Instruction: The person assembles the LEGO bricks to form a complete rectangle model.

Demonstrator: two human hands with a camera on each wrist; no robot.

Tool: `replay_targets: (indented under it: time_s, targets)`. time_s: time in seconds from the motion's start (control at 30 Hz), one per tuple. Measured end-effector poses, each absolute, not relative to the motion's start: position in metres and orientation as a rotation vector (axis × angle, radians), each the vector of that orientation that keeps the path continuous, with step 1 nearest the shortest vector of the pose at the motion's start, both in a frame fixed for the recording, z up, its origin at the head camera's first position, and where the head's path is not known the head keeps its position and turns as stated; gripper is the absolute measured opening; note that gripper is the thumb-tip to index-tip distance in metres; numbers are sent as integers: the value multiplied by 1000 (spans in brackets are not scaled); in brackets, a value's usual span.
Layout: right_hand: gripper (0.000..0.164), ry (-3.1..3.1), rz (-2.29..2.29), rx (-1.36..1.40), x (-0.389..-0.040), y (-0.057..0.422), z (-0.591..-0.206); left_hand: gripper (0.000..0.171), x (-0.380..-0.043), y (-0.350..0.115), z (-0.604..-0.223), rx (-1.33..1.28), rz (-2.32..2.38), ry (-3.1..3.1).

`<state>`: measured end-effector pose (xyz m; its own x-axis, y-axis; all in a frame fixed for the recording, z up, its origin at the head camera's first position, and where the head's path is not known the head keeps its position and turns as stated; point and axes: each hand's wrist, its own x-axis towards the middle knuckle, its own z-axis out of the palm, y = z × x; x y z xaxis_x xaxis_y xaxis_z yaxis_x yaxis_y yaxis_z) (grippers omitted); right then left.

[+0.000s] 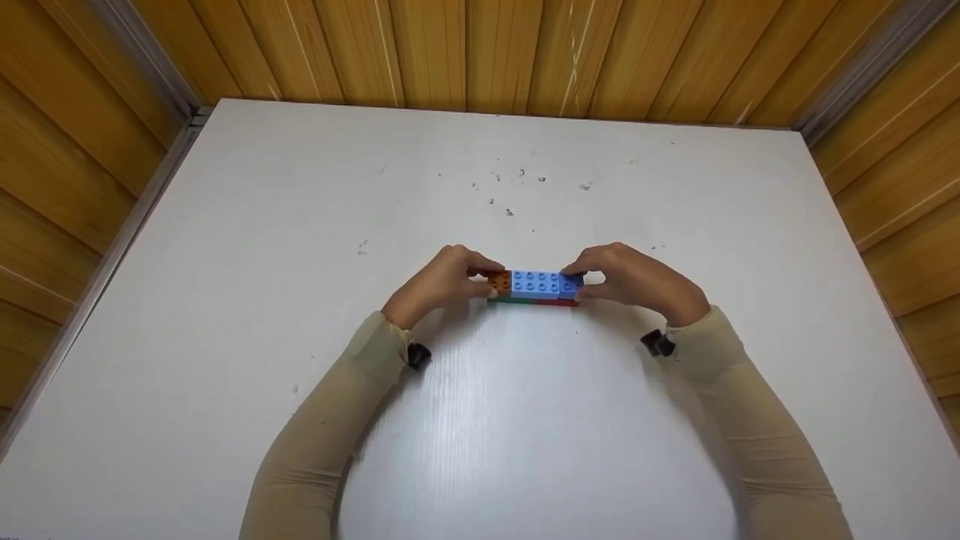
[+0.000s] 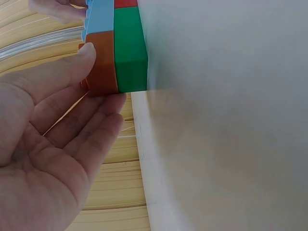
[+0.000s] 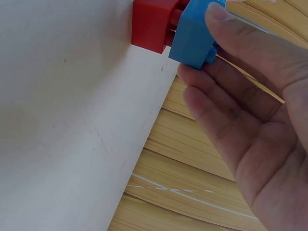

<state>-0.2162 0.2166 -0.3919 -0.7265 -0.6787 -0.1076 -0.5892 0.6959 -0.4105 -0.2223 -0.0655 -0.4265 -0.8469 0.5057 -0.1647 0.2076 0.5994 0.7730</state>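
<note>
A short row of toy building bricks lies on the white table in front of me. My left hand (image 1: pixel 448 279) pinches an orange brick (image 2: pixel 103 65) at the row's left end, thumb on one side and fingers on the other. Under it sits a green brick (image 2: pixel 131 55), flush against it. A light blue brick (image 1: pixel 535 283) with studs up fills the middle. My right hand (image 1: pixel 636 279) grips the blue brick (image 3: pixel 191 38) at the right end. Below that is a red brick (image 3: pixel 150 24), with studs showing in a gap between the two.
The white table (image 1: pixel 225 225) has small dark marks toward its far side. Wood-patterned panels (image 1: pixel 495 52) stand behind it and at both sides, with metal posts at the corners. Black devices (image 1: pixel 658 343) are worn at the wrists beside the beige sleeves.
</note>
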Motion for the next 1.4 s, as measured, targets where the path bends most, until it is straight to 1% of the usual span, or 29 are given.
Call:
replay_targets:
  time_s: [0.47,1.4]
  targets:
    - [39,2641,-576,-1032,-220,217,-393,39,-224,-65,-422,579,1090,2465]
    - [33,2553,-808,-834,-225,223,-405,41,-222,-63,-425,535,1094,2467]
